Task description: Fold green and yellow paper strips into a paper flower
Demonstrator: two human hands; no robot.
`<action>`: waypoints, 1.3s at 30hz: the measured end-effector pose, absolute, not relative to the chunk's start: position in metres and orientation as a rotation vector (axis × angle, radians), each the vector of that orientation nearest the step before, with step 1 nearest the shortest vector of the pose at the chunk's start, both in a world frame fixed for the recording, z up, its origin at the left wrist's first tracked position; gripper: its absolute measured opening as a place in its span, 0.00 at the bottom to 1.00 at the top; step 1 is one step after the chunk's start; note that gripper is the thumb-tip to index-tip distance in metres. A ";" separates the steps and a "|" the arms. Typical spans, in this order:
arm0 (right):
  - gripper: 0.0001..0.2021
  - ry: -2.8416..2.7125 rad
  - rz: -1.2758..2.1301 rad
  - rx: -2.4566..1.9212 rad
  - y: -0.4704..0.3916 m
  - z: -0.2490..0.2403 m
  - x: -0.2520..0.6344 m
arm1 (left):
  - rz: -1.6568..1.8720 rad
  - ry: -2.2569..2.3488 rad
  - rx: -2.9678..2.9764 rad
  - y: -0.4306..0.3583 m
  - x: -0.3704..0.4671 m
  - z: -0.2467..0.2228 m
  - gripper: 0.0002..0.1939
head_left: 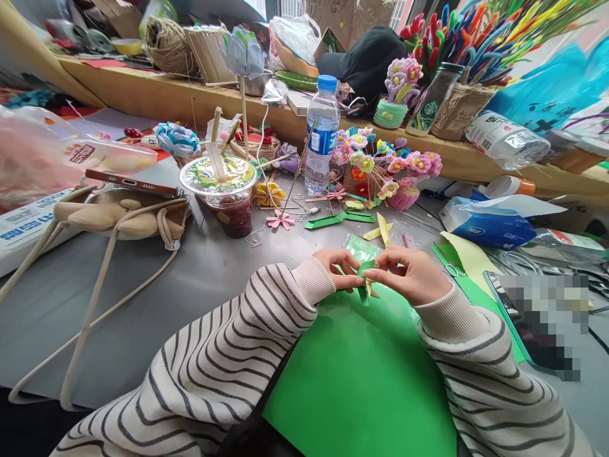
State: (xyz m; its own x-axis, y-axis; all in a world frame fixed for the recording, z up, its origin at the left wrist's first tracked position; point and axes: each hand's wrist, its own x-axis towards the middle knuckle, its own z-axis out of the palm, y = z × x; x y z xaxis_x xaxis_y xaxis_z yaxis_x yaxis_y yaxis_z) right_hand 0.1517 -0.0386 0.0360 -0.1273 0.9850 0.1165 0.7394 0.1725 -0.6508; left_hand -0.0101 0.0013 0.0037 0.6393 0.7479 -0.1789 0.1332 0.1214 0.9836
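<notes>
Between my two hands is a small folded piece of green and yellow paper (365,291). My left hand (339,270) pinches it from the left, and my right hand (410,271) grips it from the right with thumb and fingertips. Below them a large green sheet (361,374) lies over the table edge and toward my lap. Just beyond my fingers are a clear packet with green paper (356,246), yellow folded strips (383,230) and green folded strips (325,221). Fingers partly hide the folded piece.
A drink cup (226,200) and a water bottle (322,139) stand behind. A bag (124,216) with a phone (136,182) is at left. Scissors (455,270), a tissue pack (488,222) and a tablet-like device (514,317) lie at right. Craft flowers (394,162) fill the back.
</notes>
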 end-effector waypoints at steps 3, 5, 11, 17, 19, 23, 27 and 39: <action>0.14 -1.930 0.615 -1.619 -0.039 0.035 0.152 | 0.504 0.835 1.432 0.001 -0.011 0.005 0.15; 0.16 -1.945 0.614 -1.615 -0.040 0.036 0.152 | 0.496 0.855 1.445 0.001 -0.011 0.006 0.15; 0.15 -2.041 0.531 -1.535 -0.041 0.040 0.153 | 0.488 0.861 1.455 0.001 -0.012 0.008 0.17; 0.12 -2.111 0.432 -1.450 -0.040 0.038 0.152 | 0.505 0.870 1.473 0.000 -0.013 0.006 0.18; 0.10 -2.119 0.421 -1.461 -0.040 0.035 0.151 | 0.510 0.901 1.507 -0.001 -0.012 0.005 0.17; 0.09 -2.131 0.412 -1.503 -0.039 0.031 0.150 | 0.510 0.961 1.586 -0.002 -0.011 0.004 0.17; 0.11 -2.117 0.512 -1.533 -0.038 0.030 0.151 | 0.505 0.989 1.653 -0.003 -0.010 0.005 0.17; 0.09 -2.037 0.480 -1.572 -0.042 0.034 0.144 | 0.466 0.865 1.543 0.000 -0.013 0.006 0.18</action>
State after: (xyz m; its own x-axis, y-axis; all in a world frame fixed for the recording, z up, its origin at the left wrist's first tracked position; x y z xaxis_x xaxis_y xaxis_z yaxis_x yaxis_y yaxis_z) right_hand 0.1438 -0.0423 0.0341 -0.1926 0.9639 0.1838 0.7804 0.2640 -0.5668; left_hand -0.0125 -0.0003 0.0059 0.6379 0.7470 -0.1874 0.2548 0.0249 0.9667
